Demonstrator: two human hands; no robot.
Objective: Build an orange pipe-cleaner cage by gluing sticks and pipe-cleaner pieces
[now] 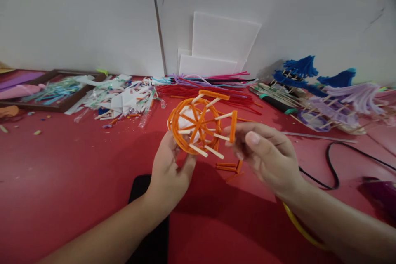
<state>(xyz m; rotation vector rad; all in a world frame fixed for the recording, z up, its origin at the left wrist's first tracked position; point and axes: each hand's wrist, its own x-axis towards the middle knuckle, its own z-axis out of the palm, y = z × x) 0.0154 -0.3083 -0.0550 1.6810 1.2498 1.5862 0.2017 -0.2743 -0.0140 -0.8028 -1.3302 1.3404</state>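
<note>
An orange wheel-like craft [199, 124] of fuzzy stems and pale sticks is held up over the red table, with something white inside it. My left hand [173, 167] grips its lower left rim from below. Two orange strips bridge pairs of stick ends, one at the top and one at the right; other stick ends stick out bare at the bottom. My right hand [267, 154] is at the right strip, its fingers curled close behind it; the contact is partly hidden. Short orange stem pieces [229, 168] lie on the table below.
A pile of scraps [130, 99] and a brown frame [58, 75] lie at the left. Coloured stems [213, 86] lie at the back before white boards [222, 37]. Blue and lilac crafts [337, 103], a black cable [331, 169] and a purple object [380, 194] are right; a black phone-like object [151, 231] is near.
</note>
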